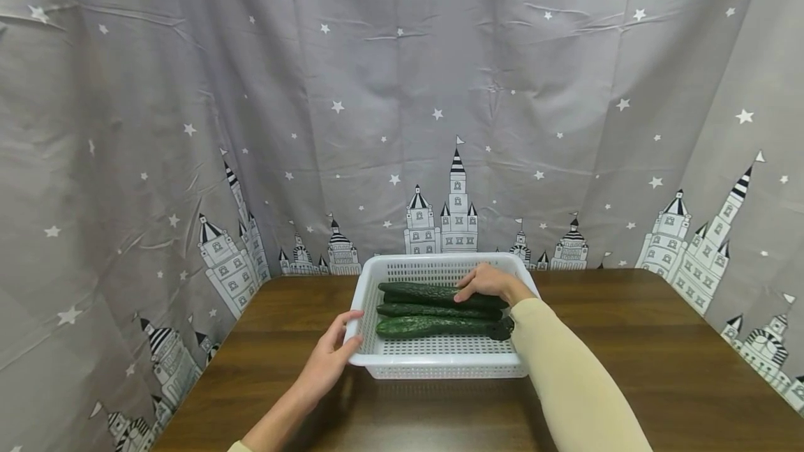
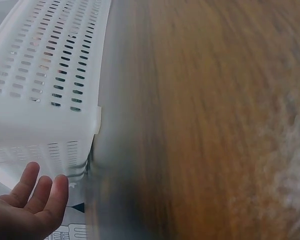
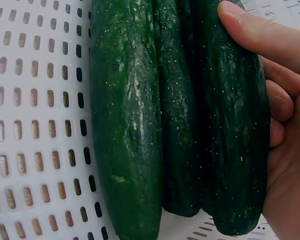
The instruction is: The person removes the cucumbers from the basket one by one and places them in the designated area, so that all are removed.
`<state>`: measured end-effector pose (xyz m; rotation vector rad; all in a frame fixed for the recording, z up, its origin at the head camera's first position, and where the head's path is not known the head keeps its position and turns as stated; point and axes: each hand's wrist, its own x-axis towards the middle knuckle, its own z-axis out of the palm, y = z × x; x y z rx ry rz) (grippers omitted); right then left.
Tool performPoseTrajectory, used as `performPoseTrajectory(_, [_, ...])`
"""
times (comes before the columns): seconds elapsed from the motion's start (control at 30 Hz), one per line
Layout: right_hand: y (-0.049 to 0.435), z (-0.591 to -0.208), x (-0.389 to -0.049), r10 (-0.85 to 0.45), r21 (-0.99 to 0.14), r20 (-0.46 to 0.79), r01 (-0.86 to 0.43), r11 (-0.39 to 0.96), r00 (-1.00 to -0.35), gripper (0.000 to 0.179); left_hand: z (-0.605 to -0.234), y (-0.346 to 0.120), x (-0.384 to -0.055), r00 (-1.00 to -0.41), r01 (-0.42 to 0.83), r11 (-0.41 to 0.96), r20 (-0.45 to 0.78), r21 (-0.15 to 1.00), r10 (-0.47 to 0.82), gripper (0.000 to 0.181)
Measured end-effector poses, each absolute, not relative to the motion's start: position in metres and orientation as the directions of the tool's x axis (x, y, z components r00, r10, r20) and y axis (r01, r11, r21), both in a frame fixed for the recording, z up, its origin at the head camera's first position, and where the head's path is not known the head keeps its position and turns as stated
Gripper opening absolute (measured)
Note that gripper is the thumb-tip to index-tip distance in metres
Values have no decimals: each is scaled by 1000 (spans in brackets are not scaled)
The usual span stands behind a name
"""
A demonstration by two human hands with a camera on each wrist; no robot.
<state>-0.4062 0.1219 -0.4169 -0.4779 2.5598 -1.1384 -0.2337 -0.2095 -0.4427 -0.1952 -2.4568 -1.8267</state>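
Several dark green cucumbers lie side by side in a white plastic basket (image 1: 440, 360). My right hand (image 1: 493, 282) reaches over the basket and grips the rearmost cucumber (image 1: 414, 290) near its right end. In the right wrist view the thumb lies on top of that cucumber (image 3: 235, 125), with bent fingers behind it. Beside it are a thinner cucumber (image 3: 177, 120) and, nearest me, a thick one (image 1: 421, 327). My left hand (image 1: 329, 351) holds the basket's left rim, thumb near the front corner. Its other fingers show next to the basket's outer wall (image 2: 45, 120) in the left wrist view.
The basket stands on a brown wood-grain table (image 1: 628, 354), close to its back edge. Behind and along both sides hangs a grey curtain (image 1: 402, 89) printed with white stars and castles. My right sleeve (image 1: 565, 375) passes over the basket's right side.
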Motion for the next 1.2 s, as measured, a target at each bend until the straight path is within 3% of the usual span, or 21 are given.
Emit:
performPoseTrajectory(0.57, [125, -413, -412, -432, -771, -113, -195, 606, -895, 44, -441, -209, -232, -985, 173, 251, 165, 952, 54, 42])
performPoseTrajectory(1.2, [139, -374, -419, -492, -775, -101, -242, 584, -865, 46, -441, -208, -232, -983, 176, 294, 184, 939, 0, 37])
